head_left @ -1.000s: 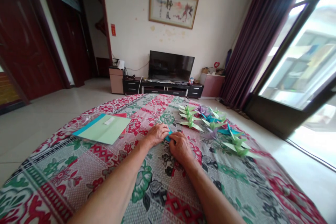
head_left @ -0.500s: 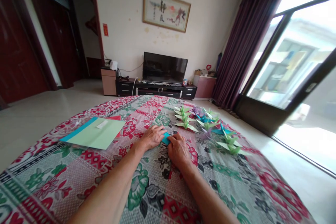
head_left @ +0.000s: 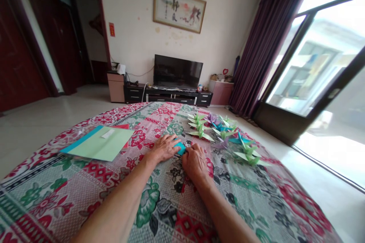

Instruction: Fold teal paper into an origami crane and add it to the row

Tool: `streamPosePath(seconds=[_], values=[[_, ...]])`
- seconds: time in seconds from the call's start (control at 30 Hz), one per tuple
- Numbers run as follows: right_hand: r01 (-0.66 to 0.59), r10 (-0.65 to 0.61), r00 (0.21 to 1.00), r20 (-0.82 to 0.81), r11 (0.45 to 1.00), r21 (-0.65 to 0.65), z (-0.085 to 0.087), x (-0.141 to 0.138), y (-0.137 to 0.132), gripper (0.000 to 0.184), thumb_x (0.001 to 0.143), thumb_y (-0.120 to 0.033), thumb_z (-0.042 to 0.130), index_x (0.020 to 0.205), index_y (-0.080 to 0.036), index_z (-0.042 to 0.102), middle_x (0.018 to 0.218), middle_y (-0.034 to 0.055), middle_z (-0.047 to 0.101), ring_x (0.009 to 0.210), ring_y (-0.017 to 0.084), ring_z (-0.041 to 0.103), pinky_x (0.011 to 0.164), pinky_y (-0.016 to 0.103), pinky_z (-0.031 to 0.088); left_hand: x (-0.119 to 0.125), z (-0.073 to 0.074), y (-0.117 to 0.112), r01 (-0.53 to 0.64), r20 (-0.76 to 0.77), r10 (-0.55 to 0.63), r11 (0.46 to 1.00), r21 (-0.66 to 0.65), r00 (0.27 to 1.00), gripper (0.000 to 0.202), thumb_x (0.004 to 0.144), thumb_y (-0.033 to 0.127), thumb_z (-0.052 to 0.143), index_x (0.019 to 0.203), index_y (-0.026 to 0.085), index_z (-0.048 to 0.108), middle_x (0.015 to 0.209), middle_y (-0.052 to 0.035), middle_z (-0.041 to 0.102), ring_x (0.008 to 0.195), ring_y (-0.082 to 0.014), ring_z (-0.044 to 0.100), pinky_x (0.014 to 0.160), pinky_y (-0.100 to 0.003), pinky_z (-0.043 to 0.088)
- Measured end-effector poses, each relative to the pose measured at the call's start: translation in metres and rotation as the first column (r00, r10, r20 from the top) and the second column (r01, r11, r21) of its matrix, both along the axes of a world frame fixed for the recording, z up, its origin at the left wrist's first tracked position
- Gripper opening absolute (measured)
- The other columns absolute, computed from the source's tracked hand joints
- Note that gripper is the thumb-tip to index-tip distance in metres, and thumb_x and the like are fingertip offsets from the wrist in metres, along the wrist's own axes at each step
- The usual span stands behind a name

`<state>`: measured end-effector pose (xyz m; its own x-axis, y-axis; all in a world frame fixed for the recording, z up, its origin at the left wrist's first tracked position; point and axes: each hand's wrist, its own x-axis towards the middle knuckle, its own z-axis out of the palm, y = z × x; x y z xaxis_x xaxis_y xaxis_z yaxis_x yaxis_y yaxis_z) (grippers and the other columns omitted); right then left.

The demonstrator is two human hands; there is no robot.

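Observation:
Between my two hands is a small piece of folded blue paper [head_left: 180,148], low over the patterned tablecloth [head_left: 168,121]. The fingers of my left hand [head_left: 166,148] are closed on its left side and hide part of it. On the other side, my right hand [head_left: 195,162] grips the lower right edge with its fingertips curled in. The exact folds are too small to make out. To the right of my hands stand several folded paper cranes: green cranes [head_left: 200,133], blue cranes [head_left: 240,139] and purple cranes [head_left: 221,144].
At left lies a stack of paper sheets, a light green sheet [head_left: 114,144] on top and blue and red edges showing, with a small white strip [head_left: 107,133] on it. Beyond the table are a television [head_left: 178,71] and a low cabinet [head_left: 134,94].
The blue paper shows a little more rounded and raised between my fingers. My left fingers have shifted slightly on it, while my right hand keeps nearly the same place. The view has tilted slightly.

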<state>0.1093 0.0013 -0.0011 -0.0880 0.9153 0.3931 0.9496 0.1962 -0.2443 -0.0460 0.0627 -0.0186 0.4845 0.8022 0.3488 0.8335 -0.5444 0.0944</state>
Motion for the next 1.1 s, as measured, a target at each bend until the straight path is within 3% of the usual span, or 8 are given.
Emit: streamPosePath(seconds=[0.13,0.27,0.57,0.8,1.0,1.1], values=[[-0.162,0.164,0.986,-0.033,0.986,0.043,0.004,0.002,0.003,0.041,0.076,-0.012,0.042,0.114,-0.020,0.056,0.118,0.0068,0.053,0.104,0.020,0.046,0.088,0.030,0.034,0.000,0.002,-0.001,0.008,0.038,-0.006,0.999,-0.035,0.999,0.043,0.088,0.046,0.036,0.123,0.027,0.052,0.133,-0.0044,0.048,0.120,-0.0231,0.042,0.102,-0.039,0.031],[-0.283,0.283,0.959,-0.009,0.958,-0.032,0.004,0.002,0.007,0.035,0.080,-0.017,0.040,0.110,-0.024,0.057,0.119,0.0030,0.055,0.109,0.021,0.044,0.091,0.034,0.031,0.001,0.004,-0.002,-0.021,0.120,0.030,0.997,-0.071,0.992,0.053,0.086,0.047,0.038,0.132,0.020,0.042,0.133,-0.0084,0.048,0.122,-0.0242,0.041,0.103,-0.039,0.031],[-0.261,0.268,0.960,0.075,0.961,-0.093,0.005,-0.001,0.020,0.035,0.088,-0.026,0.030,0.112,-0.026,0.055,0.123,0.0014,0.053,0.106,0.020,0.044,0.089,0.035,0.032,0.002,0.008,-0.004,-0.040,0.174,0.064,0.990,-0.135,0.983,0.063,0.082,0.035,0.045,0.139,0.015,0.027,0.127,-0.0127,0.053,0.118,-0.0244,0.045,0.100,-0.039,0.034],[-0.216,0.228,0.970,0.079,0.966,-0.139,0.009,-0.006,0.043,0.042,0.086,-0.028,0.029,0.120,-0.032,0.053,0.122,0.0004,0.052,0.103,0.022,0.044,0.085,0.036,0.033,0.001,0.007,-0.003,-0.036,0.212,0.073,0.985,-0.170,0.975,0.066,0.084,0.042,0.040,0.141,0.013,0.021,0.132,-0.0160,0.048,0.122,-0.0254,0.043,0.101,-0.042,0.033],[-0.197,0.201,0.980,0.009,0.966,-0.168,0.013,-0.006,0.053,0.039,0.083,-0.033,0.033,0.112,-0.037,0.060,0.116,0.0013,0.054,0.103,0.024,0.046,0.086,0.039,0.034,0.003,0.010,-0.007,-0.042,0.303,0.098,0.982,-0.184,0.948,0.083,0.077,0.036,0.050,0.143,0.006,0.006,0.145,-0.0215,0.024,0.133,-0.0275,0.028,0.106,-0.041,0.028],[-0.183,0.185,0.983,-0.012,0.958,-0.218,0.015,-0.005,0.060,0.037,0.079,-0.036,0.041,0.111,-0.041,0.060,0.117,0.0005,0.053,0.106,0.026,0.046,0.087,0.042,0.035,0.003,0.012,-0.008,-0.045,0.325,0.114,0.976,-0.214,0.939,0.087,0.074,0.033,0.053,0.143,0.006,0.005,0.147,-0.0216,0.019,0.135,-0.0287,0.023,0.108,-0.043,0.025]])
